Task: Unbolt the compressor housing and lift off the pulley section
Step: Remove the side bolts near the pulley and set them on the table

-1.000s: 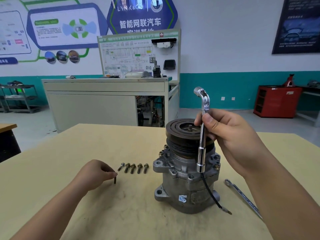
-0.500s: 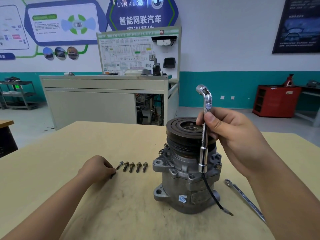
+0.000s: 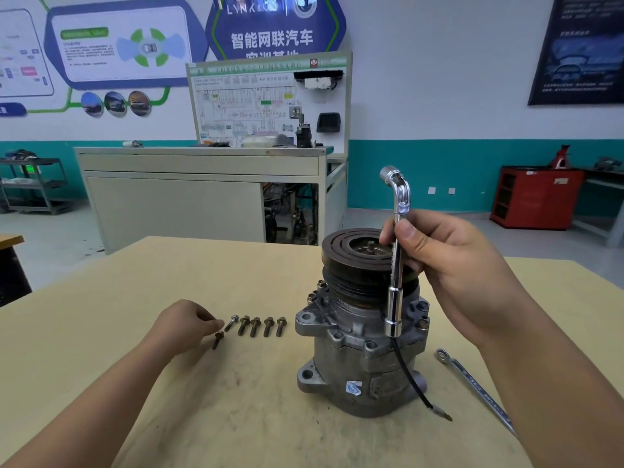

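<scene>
Compressor (image 3: 358, 349) upright on the table (image 3: 169, 265), pulley (image 3: 341, 261) on top.
The right hand (image 3: 456, 265) grips an L-shaped socket wrench (image 3: 395, 298) held upright against the compressor's front, its lower end at the flange. Left of the compressor lie five bolts in a row (image 3: 256, 325). Beyond them the left hand (image 3: 182, 325) has its fingertips gathered at a sixth bolt (image 3: 217, 339); whether it pinches or only touches is unclear. A flat spanner (image 3: 472, 386) lies to the compressor's right.

"LYNK&CO" faintly read on the blue wall sign (image 3: 275, 25) above the diagram board (image 3: 266, 103), "智能网联汽车" printed beneath that name, "HV" printed on the board itself, remaining print too small to be read
</scene>
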`<action>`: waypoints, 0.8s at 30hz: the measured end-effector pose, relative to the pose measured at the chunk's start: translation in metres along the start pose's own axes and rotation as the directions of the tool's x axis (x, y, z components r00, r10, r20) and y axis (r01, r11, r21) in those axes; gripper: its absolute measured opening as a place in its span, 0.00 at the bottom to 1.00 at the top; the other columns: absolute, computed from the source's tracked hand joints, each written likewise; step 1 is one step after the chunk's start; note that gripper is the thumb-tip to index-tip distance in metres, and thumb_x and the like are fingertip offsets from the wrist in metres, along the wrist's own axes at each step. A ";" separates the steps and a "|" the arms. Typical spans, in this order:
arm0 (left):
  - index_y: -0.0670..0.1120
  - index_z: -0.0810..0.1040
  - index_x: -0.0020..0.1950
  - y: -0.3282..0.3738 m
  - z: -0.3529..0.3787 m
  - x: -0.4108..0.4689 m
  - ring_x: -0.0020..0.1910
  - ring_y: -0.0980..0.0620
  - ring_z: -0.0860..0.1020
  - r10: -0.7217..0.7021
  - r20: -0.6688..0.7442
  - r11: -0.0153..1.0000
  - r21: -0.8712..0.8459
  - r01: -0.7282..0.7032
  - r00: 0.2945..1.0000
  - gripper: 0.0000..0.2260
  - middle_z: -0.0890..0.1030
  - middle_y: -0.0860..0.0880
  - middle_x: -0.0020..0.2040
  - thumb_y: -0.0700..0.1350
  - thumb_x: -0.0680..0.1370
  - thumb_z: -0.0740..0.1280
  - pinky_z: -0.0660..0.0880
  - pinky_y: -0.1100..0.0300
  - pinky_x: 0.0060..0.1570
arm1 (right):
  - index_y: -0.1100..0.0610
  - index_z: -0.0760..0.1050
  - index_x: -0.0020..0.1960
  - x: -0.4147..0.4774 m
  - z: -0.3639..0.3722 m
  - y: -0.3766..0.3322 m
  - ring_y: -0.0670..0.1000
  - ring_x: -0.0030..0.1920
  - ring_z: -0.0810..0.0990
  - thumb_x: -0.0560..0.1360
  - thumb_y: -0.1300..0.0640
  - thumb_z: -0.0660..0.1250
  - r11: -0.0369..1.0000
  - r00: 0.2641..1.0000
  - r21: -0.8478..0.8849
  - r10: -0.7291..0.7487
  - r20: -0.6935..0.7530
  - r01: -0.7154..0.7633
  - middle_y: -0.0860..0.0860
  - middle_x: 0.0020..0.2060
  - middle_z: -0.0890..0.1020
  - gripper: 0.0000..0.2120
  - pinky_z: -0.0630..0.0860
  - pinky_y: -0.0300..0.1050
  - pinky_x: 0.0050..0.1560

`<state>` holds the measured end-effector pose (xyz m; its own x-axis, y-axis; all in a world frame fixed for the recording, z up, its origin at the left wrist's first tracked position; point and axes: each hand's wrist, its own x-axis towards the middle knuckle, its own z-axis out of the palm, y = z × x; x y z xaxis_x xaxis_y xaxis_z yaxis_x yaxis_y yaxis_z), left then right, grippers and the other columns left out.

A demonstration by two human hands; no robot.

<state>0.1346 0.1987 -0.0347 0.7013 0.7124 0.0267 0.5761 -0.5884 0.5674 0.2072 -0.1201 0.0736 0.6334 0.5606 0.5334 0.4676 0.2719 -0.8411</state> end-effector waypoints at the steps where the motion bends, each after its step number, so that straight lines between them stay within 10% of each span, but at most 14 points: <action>1: 0.44 0.84 0.43 0.003 -0.001 -0.003 0.38 0.49 0.76 0.010 -0.020 0.999 -0.039 -0.011 1.000 0.08 0.82 0.48 0.39 0.48 0.76 0.70 0.68 0.60 0.35 | 0.50 0.81 0.37 0.000 0.000 0.000 0.42 0.31 0.69 0.71 0.47 0.65 1.000 1.000 0.008 -0.002 0.005 0.002 0.44 0.30 0.76 0.10 0.68 0.30 0.33; 7: 0.56 0.81 0.42 0.057 -0.011 -0.046 0.30 0.59 0.74 0.273 -0.241 0.865 -0.362 -0.347 0.931 0.09 0.80 0.56 0.35 0.49 0.80 0.64 0.65 0.65 0.29 | 0.50 0.82 0.37 0.000 -0.003 -0.002 0.42 0.31 0.70 0.69 0.48 0.64 1.000 1.000 0.015 0.001 0.006 -0.001 0.43 0.30 0.77 0.10 0.69 0.32 0.34; 13: 0.67 0.71 0.57 0.116 -0.015 -0.100 0.54 0.71 0.73 0.522 -0.307 0.667 -0.435 -0.605 0.796 0.16 0.76 0.65 0.56 0.66 0.72 0.57 0.69 0.70 0.47 | 0.52 0.81 0.35 0.000 -0.015 -0.012 0.42 0.28 0.68 0.68 0.51 0.65 0.989 0.998 0.140 -0.033 -0.048 0.039 0.46 0.29 0.76 0.09 0.69 0.32 0.31; 24: 0.62 0.70 0.63 0.155 0.016 -0.117 0.67 0.63 0.63 0.587 -0.238 0.667 -0.398 -0.630 0.773 0.34 0.63 0.58 0.70 0.74 0.60 0.58 0.60 0.69 0.61 | 0.57 0.78 0.39 -0.003 -0.044 -0.026 0.47 0.29 0.66 0.61 0.43 0.68 0.967 0.957 -0.252 -0.095 -0.274 0.023 0.51 0.30 0.71 0.18 0.66 0.49 0.37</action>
<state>0.1481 0.0182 0.0372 0.7808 0.2964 0.5500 -0.2239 -0.6891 0.6892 0.2199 -0.1635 0.0980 0.7311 0.2960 0.6148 0.6227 0.0789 -0.7785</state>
